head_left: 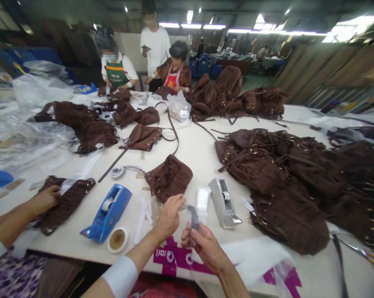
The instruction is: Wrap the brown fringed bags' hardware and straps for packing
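My left hand (170, 215) is closed in a pinch at one end of a greyish, partly see-through strip (193, 217). Lower and to the right, my right hand (203, 246) grips the same strip between thumb and fingers. Whether the strip is tape or wrapped film I cannot tell. Just beyond my left hand lies a brown fringed bag (171, 178). A grey tape dispenser (224, 203) stands to the right of my hands, with a clear plastic packet (203, 199) beside it. On the left are a blue tape dispenser (109, 213) and a tape roll (117, 240).
Brown bags (286, 182) are heaped along the right side, with scissors (360, 252) at the edge. At left, a co-worker's hand (45, 200) touches another brown bag (67, 207). Clear plastic bags (28, 136) pile up farther left. Several people are across the table.
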